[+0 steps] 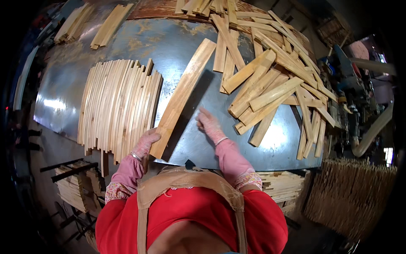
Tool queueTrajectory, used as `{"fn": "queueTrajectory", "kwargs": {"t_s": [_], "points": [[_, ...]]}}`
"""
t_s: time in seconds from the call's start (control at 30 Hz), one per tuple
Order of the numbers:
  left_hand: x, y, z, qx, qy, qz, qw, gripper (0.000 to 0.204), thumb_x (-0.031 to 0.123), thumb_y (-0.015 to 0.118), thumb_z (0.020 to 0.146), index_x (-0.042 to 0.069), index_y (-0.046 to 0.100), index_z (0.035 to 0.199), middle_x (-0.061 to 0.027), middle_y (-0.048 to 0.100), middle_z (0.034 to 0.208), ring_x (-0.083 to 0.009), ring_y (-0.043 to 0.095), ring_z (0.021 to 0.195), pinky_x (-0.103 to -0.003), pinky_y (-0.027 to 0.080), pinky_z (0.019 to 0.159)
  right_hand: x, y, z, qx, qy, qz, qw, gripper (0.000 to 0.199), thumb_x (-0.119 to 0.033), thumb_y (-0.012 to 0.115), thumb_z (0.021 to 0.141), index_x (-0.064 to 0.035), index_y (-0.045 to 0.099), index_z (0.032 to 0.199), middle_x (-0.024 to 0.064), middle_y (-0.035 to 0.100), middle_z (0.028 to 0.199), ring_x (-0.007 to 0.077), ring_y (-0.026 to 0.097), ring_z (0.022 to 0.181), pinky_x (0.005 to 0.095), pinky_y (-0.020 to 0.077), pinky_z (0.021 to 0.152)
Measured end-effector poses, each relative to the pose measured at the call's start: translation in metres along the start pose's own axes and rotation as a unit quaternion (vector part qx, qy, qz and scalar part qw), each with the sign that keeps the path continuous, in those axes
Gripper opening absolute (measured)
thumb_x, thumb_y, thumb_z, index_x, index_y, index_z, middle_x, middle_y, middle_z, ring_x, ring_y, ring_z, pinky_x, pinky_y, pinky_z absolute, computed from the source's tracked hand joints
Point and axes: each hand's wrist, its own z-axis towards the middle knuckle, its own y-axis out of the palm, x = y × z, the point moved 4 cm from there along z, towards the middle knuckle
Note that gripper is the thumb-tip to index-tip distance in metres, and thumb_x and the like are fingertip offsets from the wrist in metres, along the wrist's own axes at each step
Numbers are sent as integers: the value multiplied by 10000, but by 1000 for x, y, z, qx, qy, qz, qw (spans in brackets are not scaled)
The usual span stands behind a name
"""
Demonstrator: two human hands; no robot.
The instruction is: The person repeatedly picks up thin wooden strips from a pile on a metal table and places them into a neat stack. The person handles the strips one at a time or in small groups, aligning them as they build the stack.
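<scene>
A long, pale wooden board [184, 95] slants up and away from me over the metal-topped table. Gripping its near end is my gloved left hand [147, 143], close to the right side of a row of boards. My right hand [209, 125], also gloved, is to the right of the board and apart from it, fingers loosely bent and spread, with nothing in them. The row of narrow boards [116, 106] at the left stands on edge, packed side by side, with uneven ends. A loose heap of boards [266, 84] lies crisscrossed at the right.
Two small groups of boards [111, 26] lie at the table's far left. The metal tabletop [190, 150] ends just before my body. Stacked wood [78, 188] is below left; a large bundle of strips [351, 199] is below right. Machinery with a hose [374, 129] stands at the right.
</scene>
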Motion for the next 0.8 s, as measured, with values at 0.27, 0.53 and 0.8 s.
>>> {"fn": "queueTrajectory", "kwargs": {"t_s": [0.27, 0.53, 0.8], "points": [[-3, 6, 0, 131, 16, -23, 991, 645, 422, 767, 869, -28, 647, 1316, -163, 754, 1031, -308, 770, 830, -412, 642, 749, -72, -170, 71, 48, -136, -291, 946, 685, -390, 683, 1014, -35, 533, 1580, 198, 624, 1526, 284, 612, 1388, 361, 451, 1175], [1, 80, 56, 322, -32, 642, 695, 718, 343, 812, 884, 134, 551, 1519, -146, 664, 1390, -339, 691, 1206, -413, 547, 1005, -257, -217, 214, 146, -220, -554, 789, 787, -429, 719, 975, -76, 456, 1628, 214, 572, 1567, 372, 558, 1432, 429, 439, 1187], [-53, 111, 96, 399, -42, 633, 663, 862, 458, 826, 850, 119, 474, 1560, -245, 418, 1609, -457, 387, 1496, -552, 305, 1253, -227, -185, 309, 163, -114, -710, 675, 985, -537, 726, 925, -134, 279, 1705, 199, 610, 1509, 360, 602, 1366, 470, 443, 1168]]}}
